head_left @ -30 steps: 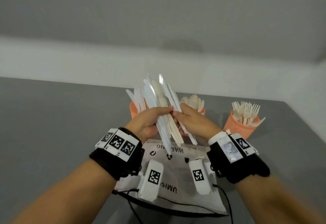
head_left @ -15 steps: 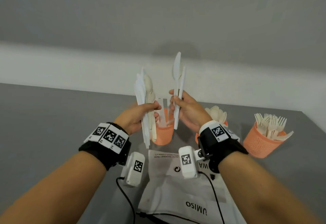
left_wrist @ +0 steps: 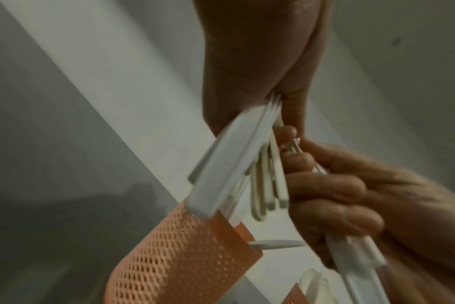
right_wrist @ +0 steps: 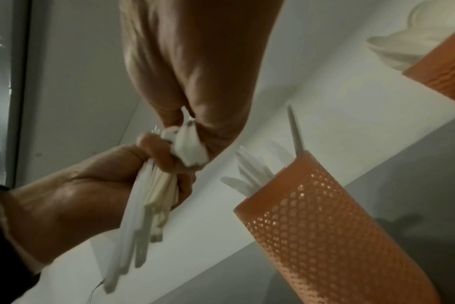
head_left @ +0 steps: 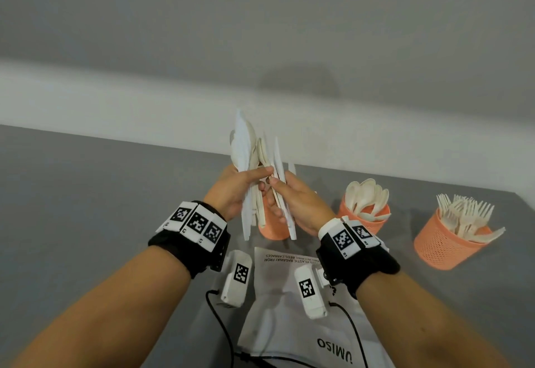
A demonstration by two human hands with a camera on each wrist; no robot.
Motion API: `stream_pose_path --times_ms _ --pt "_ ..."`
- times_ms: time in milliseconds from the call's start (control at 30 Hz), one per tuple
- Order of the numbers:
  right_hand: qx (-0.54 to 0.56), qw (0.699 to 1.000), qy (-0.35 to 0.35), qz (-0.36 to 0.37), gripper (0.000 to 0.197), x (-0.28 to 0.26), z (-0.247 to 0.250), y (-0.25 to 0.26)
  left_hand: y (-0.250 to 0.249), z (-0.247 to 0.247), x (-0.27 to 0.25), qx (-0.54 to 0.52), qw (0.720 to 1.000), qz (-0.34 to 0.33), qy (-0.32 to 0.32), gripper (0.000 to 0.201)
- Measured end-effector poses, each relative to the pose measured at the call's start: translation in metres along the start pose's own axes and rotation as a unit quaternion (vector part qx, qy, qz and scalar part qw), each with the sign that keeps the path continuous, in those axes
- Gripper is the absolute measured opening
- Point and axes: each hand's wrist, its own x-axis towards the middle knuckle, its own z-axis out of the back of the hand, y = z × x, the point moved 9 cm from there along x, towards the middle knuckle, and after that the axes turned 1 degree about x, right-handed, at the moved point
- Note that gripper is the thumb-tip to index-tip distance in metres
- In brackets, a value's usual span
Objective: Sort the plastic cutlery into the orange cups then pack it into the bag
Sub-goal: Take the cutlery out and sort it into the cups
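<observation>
My left hand (head_left: 231,194) grips a bundle of white plastic knives and spoons (head_left: 246,162), held upright above the table. My right hand (head_left: 298,205) holds a few white knives (head_left: 282,191) and its fingertips meet the left hand's at the bundle. In the left wrist view the bundle's handles (left_wrist: 234,164) hang over an orange mesh cup (left_wrist: 182,257). That cup (head_left: 272,230) stands just behind my hands, and the right wrist view shows knives in it (right_wrist: 249,174). A second orange cup (head_left: 364,217) holds spoons and a third (head_left: 443,249) holds forks. The white bag (head_left: 289,318) lies flat below my wrists.
The grey table (head_left: 86,222) runs back to a pale wall ledge (head_left: 115,107). Black cables (head_left: 220,318) from the wrist cameras trail over the bag's near end. The fork cup stands near the table's right edge.
Half a second ago my hands were apart, each holding its own pieces upright. Now the right hand has come down and left, bringing its knives against the left hand's bundle.
</observation>
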Motion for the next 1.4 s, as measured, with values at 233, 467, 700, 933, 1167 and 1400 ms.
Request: stream_pose_path --times_ms 233,467,700,933,1167,1400 --pt "-0.04 0.999 0.004 -0.004 0.023 0.004 -0.004 0.005 -0.007 0.009 0.0 0.022 0.998 -0.043 -0.04 0.007" --pt "-0.118 0.992 -0.045 0.008 0.02 0.01 0.009 0.01 0.001 0.013 0.004 0.008 0.998 -0.033 -0.048 0.004" --pt "-0.037 0.967 -0.203 0.15 0.018 0.018 0.055 0.056 0.016 0.028 0.008 -0.091 0.993 0.041 -0.056 0.005" --pt "-0.154 0.973 -0.17 0.033 0.016 0.032 0.045 -0.001 0.02 0.016 0.002 -0.124 0.99 0.051 0.036 0.017" --pt "-0.276 0.916 -0.216 0.198 0.038 0.015 0.035 0.048 0.021 0.01 -0.003 -0.138 0.988 0.062 0.045 0.02" --pt "-0.401 0.892 -0.02 0.209 0.015 -0.001 -0.035 0.041 0.022 0.018 -0.001 -0.084 0.994 0.06 -0.014 0.009"
